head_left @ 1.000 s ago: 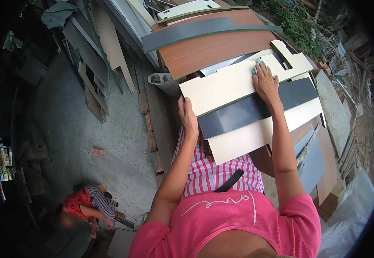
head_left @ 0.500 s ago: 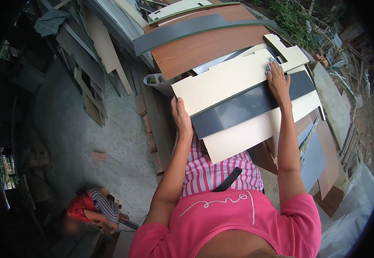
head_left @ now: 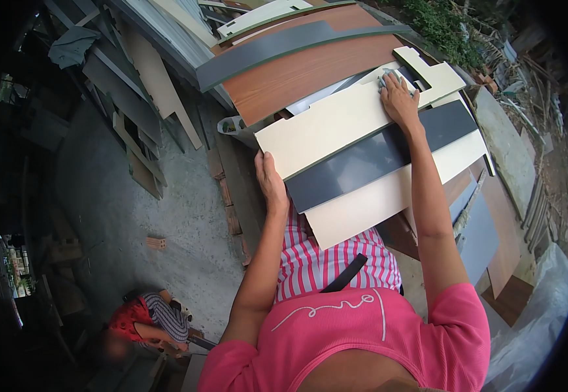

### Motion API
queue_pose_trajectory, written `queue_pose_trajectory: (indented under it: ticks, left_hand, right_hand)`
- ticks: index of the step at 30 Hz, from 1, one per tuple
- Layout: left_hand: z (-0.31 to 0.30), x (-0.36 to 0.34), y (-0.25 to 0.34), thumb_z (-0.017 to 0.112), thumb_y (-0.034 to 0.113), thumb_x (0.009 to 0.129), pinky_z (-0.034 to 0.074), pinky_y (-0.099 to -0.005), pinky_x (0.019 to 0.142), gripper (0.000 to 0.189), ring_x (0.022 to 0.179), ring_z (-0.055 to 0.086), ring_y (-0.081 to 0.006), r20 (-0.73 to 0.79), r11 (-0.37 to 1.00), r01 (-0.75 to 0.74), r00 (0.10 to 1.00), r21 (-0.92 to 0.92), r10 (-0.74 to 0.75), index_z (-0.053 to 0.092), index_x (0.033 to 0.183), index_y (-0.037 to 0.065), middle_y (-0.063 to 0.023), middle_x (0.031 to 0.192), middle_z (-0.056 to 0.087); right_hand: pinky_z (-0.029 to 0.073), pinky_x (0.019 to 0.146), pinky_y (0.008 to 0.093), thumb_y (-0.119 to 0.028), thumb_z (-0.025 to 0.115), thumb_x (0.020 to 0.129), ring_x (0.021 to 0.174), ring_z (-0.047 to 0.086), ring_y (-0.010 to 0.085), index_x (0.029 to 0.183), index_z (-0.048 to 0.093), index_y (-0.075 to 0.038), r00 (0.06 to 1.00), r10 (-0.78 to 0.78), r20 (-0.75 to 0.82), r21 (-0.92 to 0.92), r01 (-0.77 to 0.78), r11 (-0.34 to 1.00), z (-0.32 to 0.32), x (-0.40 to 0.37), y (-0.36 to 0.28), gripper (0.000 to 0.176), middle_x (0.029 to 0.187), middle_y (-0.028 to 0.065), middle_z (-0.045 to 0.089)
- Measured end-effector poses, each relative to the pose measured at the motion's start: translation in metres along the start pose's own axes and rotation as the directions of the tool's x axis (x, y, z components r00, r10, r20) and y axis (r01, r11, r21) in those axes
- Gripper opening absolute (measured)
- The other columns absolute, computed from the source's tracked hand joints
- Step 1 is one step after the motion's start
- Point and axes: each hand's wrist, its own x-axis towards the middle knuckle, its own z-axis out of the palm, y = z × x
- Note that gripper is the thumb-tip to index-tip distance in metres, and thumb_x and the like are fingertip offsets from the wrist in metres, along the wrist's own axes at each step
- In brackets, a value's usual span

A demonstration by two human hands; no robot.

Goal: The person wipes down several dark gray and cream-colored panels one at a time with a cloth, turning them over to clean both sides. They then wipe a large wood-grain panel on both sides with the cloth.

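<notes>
A long cream board (head_left: 330,124) with notched edges lies on top of a stack in front of me. My left hand (head_left: 271,183) grips its left end, fingers at the edge. Near the board's far right part, my right hand (head_left: 400,103) presses a crumpled grey-blue cloth (head_left: 386,76) against the surface, with the fingers bent over it. Under my right forearm runs a glossy dark grey board (head_left: 352,168). A second cream board (head_left: 356,212) lies closest to my body. Beyond the hands is another notched cream piece (head_left: 437,78).
Wood-brown panels (head_left: 310,65) and a curved grey strip (head_left: 264,59) lie at the back of the stack. Boards lean at the left (head_left: 127,91). A brick (head_left: 156,243) is on the concrete floor, and another person (head_left: 153,320) crouches at lower left. Plastic sheeting (head_left: 539,307) hangs at right.
My right hand has slid left along the cream board with the cloth under its fingers. The left hand keeps its hold on the board's end. The view has shifted slightly.
</notes>
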Motion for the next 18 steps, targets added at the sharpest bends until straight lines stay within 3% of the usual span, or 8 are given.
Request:
queue_pose_trajectory:
  ticks: [6,10,18]
  left_hand:
    - [0.0,-0.001,0.003,0.04,0.03,0.095,0.038,-0.0303,0.091,0.046,0.105,0.051,-0.0197,-0.009,1.0,0.011,1.0,-0.001,-0.011,0.044,0.124,-0.004,-0.0129,0.115,0.053]
    - [-0.001,-0.002,0.004,0.039,0.035,0.096,0.039,-0.0313,0.091,0.053,0.106,0.05,-0.0219,0.023,1.0,-0.011,1.0,0.008,0.011,0.037,0.129,-0.007,-0.0171,0.117,0.051]
    - [-0.002,-0.003,0.002,0.038,0.035,0.096,0.039,-0.0315,0.091,0.053,0.106,0.05,-0.0222,0.038,1.0,0.017,0.999,0.001,-0.017,0.036,0.129,-0.006,-0.017,0.118,0.049]
  right_hand:
    - [0.024,0.099,0.0667,-0.03,0.04,0.092,0.131,0.035,0.031,0.133,0.042,-0.012,1.0,0.002,0.015,-0.042,-0.001,0.999,0.011,0.022,0.022,0.045,0.143,0.0042,0.037]
    - [0.021,0.101,0.0659,-0.032,0.039,0.093,0.133,0.032,0.031,0.134,0.041,-0.012,0.997,0.078,0.025,-0.025,-0.078,0.997,-0.006,-0.004,0.04,0.045,0.144,0.0041,0.035]
    - [0.018,0.102,0.0662,-0.034,0.033,0.095,0.135,0.027,0.0321,0.138,0.035,-0.016,0.984,0.178,0.017,-0.086,-0.176,0.981,-0.02,-0.039,0.093,0.047,0.146,0.0037,0.031]
